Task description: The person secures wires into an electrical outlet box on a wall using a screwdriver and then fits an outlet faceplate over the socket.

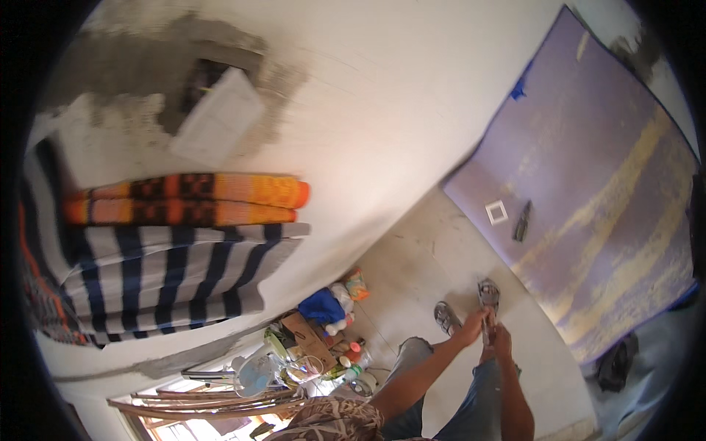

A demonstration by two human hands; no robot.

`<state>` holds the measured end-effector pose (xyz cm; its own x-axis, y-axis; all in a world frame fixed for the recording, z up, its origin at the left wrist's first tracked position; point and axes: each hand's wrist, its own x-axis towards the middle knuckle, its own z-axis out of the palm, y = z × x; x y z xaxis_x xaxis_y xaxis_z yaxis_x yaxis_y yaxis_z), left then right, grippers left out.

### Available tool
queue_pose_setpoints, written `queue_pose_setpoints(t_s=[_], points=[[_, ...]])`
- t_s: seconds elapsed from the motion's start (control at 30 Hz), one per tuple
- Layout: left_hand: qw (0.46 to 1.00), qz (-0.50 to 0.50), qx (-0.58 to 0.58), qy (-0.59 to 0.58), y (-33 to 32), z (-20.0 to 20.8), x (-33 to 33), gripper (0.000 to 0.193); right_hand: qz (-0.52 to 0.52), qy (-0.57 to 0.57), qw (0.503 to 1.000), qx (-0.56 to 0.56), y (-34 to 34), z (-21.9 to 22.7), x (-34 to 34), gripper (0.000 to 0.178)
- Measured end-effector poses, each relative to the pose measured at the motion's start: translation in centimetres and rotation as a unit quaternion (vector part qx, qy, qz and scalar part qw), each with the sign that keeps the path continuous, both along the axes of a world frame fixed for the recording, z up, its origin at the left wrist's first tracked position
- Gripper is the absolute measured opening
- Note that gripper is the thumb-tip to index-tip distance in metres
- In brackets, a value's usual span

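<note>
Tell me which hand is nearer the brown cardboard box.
Left. The left hand is to the right of the brown cardboard box; the right hand is farther right from it.

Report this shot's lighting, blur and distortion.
In the head view, the opening at lower left is blown out; the white panel looks soft; fisheye bending curves the purple sheet's right edge, with black corners; detail between left hand and right hand is too small to read.

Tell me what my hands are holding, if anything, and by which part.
Your left hand and right hand are close together, seemingly on something slim; its kind and gripped part can't be told.
</note>
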<state>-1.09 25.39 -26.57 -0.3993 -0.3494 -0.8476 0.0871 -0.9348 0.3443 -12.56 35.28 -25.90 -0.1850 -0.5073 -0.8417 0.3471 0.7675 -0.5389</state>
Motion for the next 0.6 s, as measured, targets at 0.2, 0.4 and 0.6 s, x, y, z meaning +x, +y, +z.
queue_pose_setpoints(t_s=[0.2,0.4,0.6], points=[[0.964,-0.131,-0.087,-0.213,-4.4,10.0,-4.8,0.029,-0.105,-0.087,0.991,0.003,-2.8,7.7,1.7,0.082],[0.74,-0.469,-0.439,-0.201,-4.2,9.8,1.0,0.034,0.036,0.005,0.999,-0.003,-6.3,11.3,4.7,0.066],[0.713,-0.48,-0.448,-0.246,-5.7,7.9,8.3,0.029,0.017,-0.035,0.999,0.03,-8.9,13.9,7.5,0.041]])
